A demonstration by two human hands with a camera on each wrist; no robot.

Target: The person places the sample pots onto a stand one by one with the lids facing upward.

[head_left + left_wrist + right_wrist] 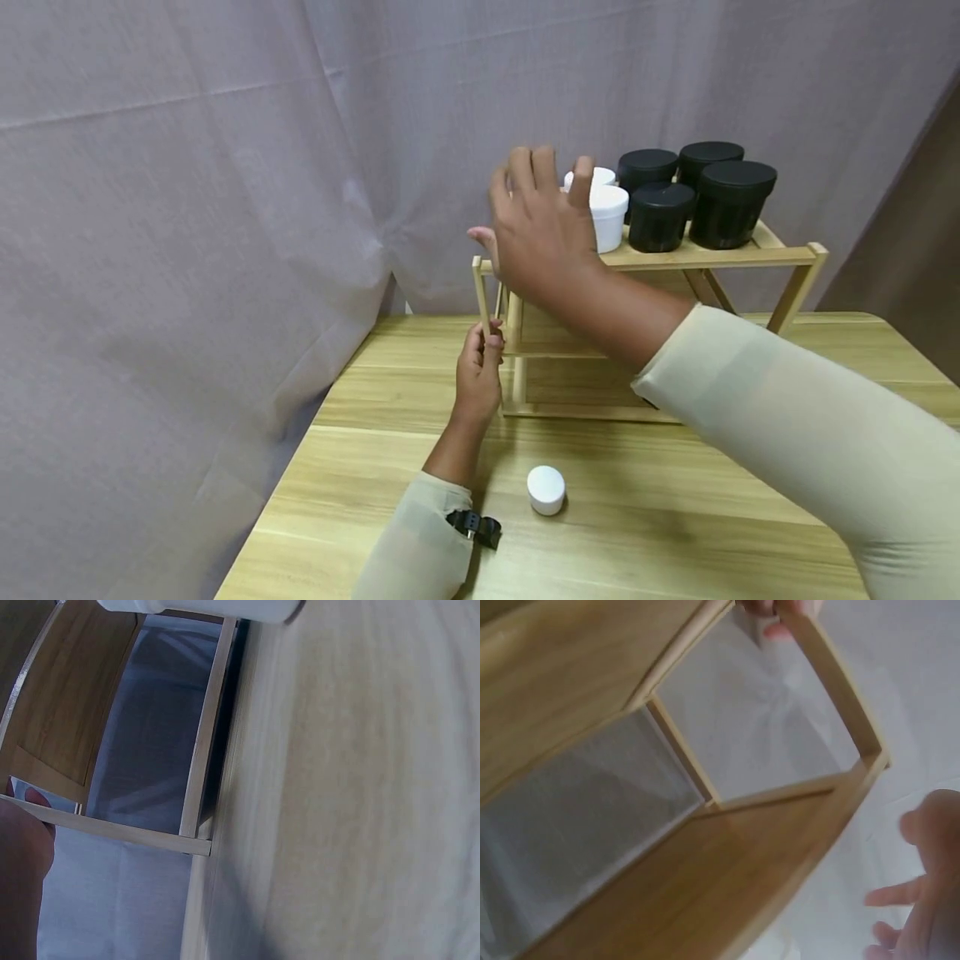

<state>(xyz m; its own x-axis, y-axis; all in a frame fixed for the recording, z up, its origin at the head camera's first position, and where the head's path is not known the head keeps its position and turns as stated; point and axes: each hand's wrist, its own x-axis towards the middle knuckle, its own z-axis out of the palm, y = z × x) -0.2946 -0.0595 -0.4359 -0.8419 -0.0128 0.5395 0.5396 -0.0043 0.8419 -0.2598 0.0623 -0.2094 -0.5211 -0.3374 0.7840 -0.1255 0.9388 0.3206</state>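
My left hand [477,379] grips the front left upright of a two-tier wooden rack [712,259]; its fingers curl round the post in the left wrist view too. Over the left end of the top shelf, my right hand [546,229] is raised with its fingers spread and nothing visible in its grasp. Just beyond that hand, and partly covered by it, stand a white lidded jar [609,221] and a second white jar [603,176] behind it. In the right wrist view the spread fingers [900,894] are beside the top shelf's edge.
Several black lidded jars [662,218] stand on the top shelf, right of the white ones. A small white jar [546,490] sits on the wooden table [675,500] in front of the rack. A grey curtain [225,208] hangs behind and to the left.
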